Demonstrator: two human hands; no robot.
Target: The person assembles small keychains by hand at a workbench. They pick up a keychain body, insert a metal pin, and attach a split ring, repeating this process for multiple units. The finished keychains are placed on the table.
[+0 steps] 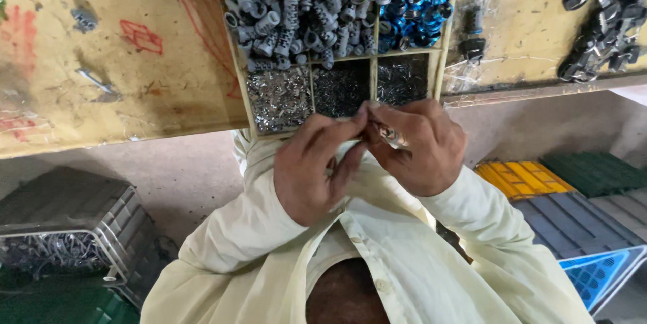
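Both hands meet just off the near edge of the bench [101, 122], over the person's chest. The right hand [421, 145] is curled around a small silvery part [391, 136], which shows between its thumb and forefinger; the left hand [313, 165] pinches at the same part with its fingertips, so the two hands touch there. The part sits just short of the tray [438, 61], a divided wooden box whose near wall lies right beyond the knuckles. In the tray's front row are three small cells of fine metal bits: bright clips [278, 98] on the left, darker pins [339, 89] in the middle, and springs [401, 80] on the right. Behind them a wide cell holds grey sleeves [296, 7], and beside it a cell of blue caps [418, 4]. A heap of black pieces [606, 20] lies well apart at the bench's far right, near its edge. The bench to the left of the tray is bare wood with red marks and a few stray bits. Below the bench edge there is open room around the forearms: a grey crate [74, 216] stands low on the left, and yellow [519, 177], green [593, 172] and blue [600, 273] crates stand low on the right, all well clear of the hands.
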